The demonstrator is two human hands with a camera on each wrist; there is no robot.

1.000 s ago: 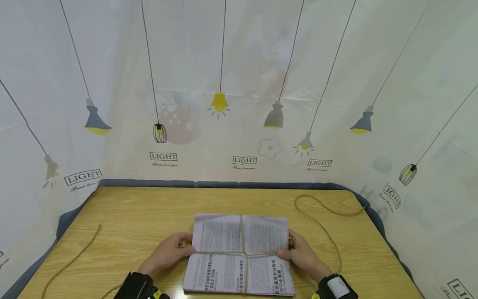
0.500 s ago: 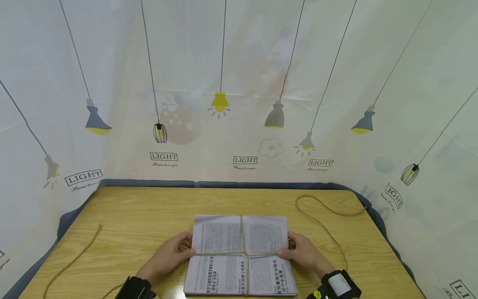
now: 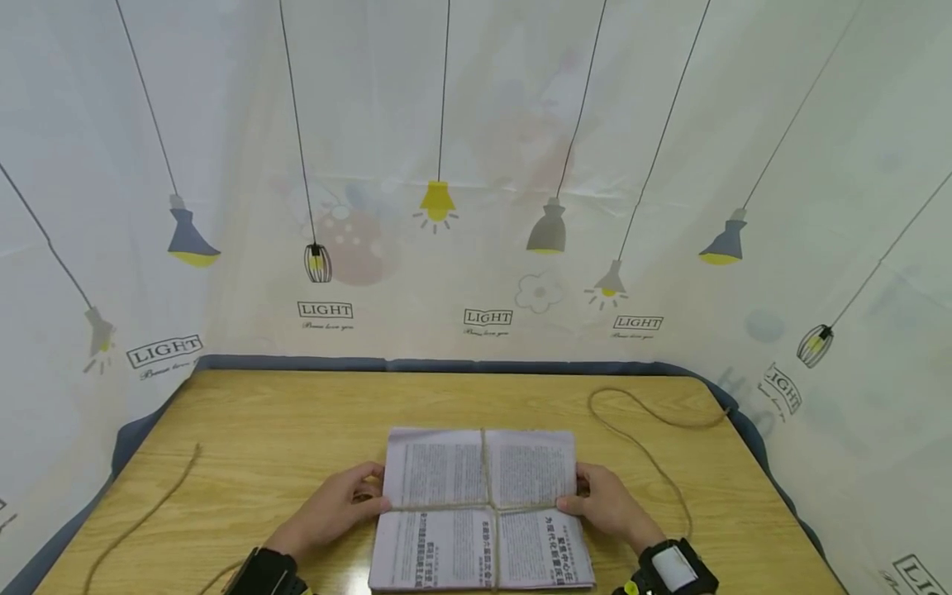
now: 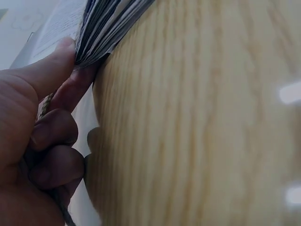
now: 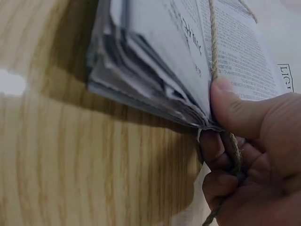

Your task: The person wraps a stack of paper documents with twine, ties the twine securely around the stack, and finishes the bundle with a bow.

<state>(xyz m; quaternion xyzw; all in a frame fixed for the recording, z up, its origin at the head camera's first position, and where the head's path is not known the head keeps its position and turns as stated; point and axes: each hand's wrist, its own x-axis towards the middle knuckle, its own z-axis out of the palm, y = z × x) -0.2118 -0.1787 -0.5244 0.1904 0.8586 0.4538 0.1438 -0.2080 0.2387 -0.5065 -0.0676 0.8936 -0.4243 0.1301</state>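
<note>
two hands grip a stack (image 3: pixel 468 526) of newspapers at the lower center of the frame, its printed face up over a wooden table (image 3: pixel 297 413). twine (image 3: pixel 492 506) crosses on the top sheet, one strand running from the far edge to the near edge, the other from left to right, the two meeting near the middle. the left hand (image 3: pixel 335 506) pinches the left edge, thumb flat on top, forefinger beneath and the other fingers curled in, with twine passing by them. the right hand (image 3: pixel 606 504) pinches the opposite edge, its thumb at the cross strand and its fingers bent below, twine trailing through them. the stack sits nearly square to the table, its far edge facing the wall cloth (image 3: pixel 402 107); it spreads wider from left to right than from top to bottom in the frame, though the slanted view makes its true long axis hard to tell. bold headlines run down the lower half of the page. in both wrist views the layered sheet edges show beside the thumbs. a loose cord (image 3: pixel 141 522) lies at lower left, while a second line (image 3: pixel 632 441) curves from the table's right edge toward the right wrist.
</note>
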